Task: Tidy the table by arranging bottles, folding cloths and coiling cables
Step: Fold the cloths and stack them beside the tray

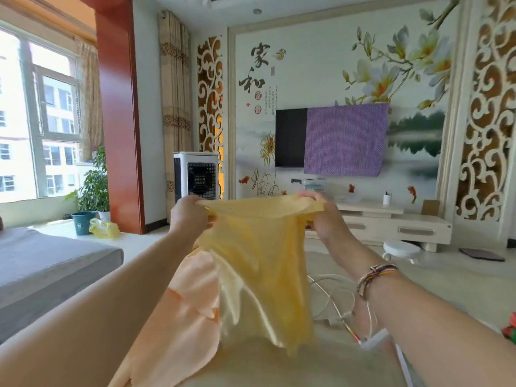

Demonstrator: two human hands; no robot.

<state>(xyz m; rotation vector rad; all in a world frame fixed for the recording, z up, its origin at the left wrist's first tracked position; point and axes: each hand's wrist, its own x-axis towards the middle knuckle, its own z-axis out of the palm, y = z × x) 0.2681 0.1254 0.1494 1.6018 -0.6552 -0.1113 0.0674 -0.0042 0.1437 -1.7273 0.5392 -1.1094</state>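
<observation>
The yellow cloth (259,263) hung down from its top edge, which ran level from the left hand (190,216) to the right hand (321,216), the fingers of both pinching a corner, above the tangled white cable (332,300) on the surface (279,367).

Both arms are stretched out ahead, raised at about the same height. The left hand (187,216) is curled tight, thumb and fingers pinching one top corner of the yellow cloth (259,255). Across from it, the right hand (321,216) clamps the opposite corner, knuckles turned up, fingers folded over the edge; blur makes the exact finger placement hard to read. The hands sit well apart with the held edge between them. The right forearm carries a braided bracelet (374,277) just behind the wrist. The left forearm is bare.
</observation>
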